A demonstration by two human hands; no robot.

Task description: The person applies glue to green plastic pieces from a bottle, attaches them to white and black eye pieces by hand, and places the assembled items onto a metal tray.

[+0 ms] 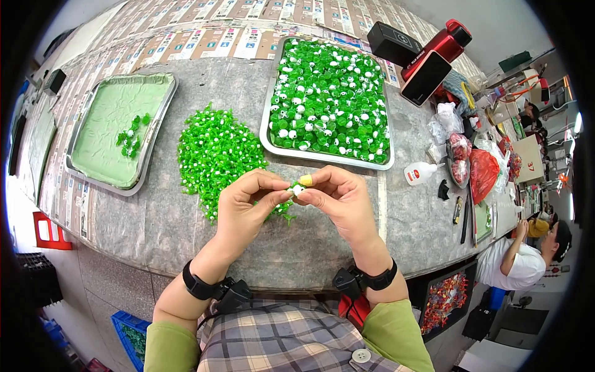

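Note:
My left hand (251, 201) and my right hand (339, 201) meet over the table, both closed in a pinch. Between their fingertips is a small green-and-white plastic figure piece (297, 189), partly hidden by the fingers. A yellow cover wraps my right index fingertip. Just beyond my left hand lies a heap of small green plastic pieces with white spots (220, 152). Farther off to the right, a metal tray (389, 162) is full of round green pieces with white, eye-like parts. The green-lined tray (93, 139) at left holds several green figures (131, 136).
On the right stand a white squeeze bottle (421, 173), a phone (426, 77), a red flask (455, 37), a black box (393, 43) and a red plastic bag (484, 173). A co-worker (514, 260) sits at far right. A red stool (49, 232) is by the left edge.

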